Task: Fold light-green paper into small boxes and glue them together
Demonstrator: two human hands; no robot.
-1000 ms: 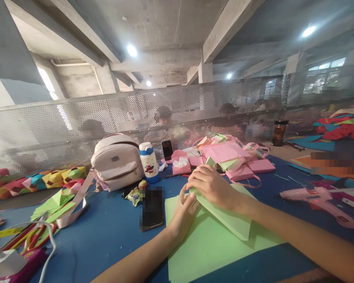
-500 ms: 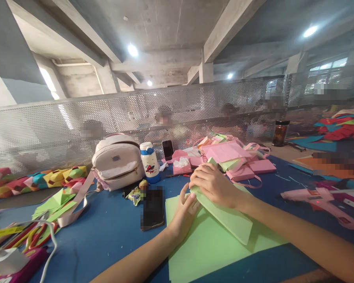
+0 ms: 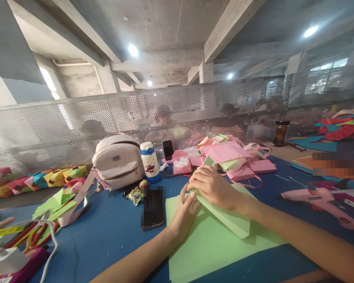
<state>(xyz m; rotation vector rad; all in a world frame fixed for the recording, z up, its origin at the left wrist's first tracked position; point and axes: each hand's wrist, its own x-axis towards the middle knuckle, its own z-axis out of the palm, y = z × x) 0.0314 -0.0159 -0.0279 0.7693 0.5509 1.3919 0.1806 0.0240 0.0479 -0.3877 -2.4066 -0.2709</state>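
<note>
At the left the dark phone (image 3: 152,208) lies on the blue desk (image 3: 106,232), unmoved. Our left hand (image 3: 185,210) still lies open and flat, pressing the green sheet (image 3: 206,251) at its far edge. Our right hand (image 3: 214,186) curls closed over the folded flap (image 3: 234,220), whose free end now sits slightly lower. The pink glue gun (image 3: 321,198) stays put.

The person is showing two bare, slender forearms and two bare hands. The left forearm (image 3: 141,255) is showing uncovered right up to the wrist, and the left hand (image 3: 184,214) is showing slim, smooth fingers (image 3: 191,198). The right forearm (image 3: 297,239) is showing uncovered in the same way. The right hand (image 3: 216,188) is showing rounded knuckles and slim fingers; the nails are appearing too small to describe.
</note>
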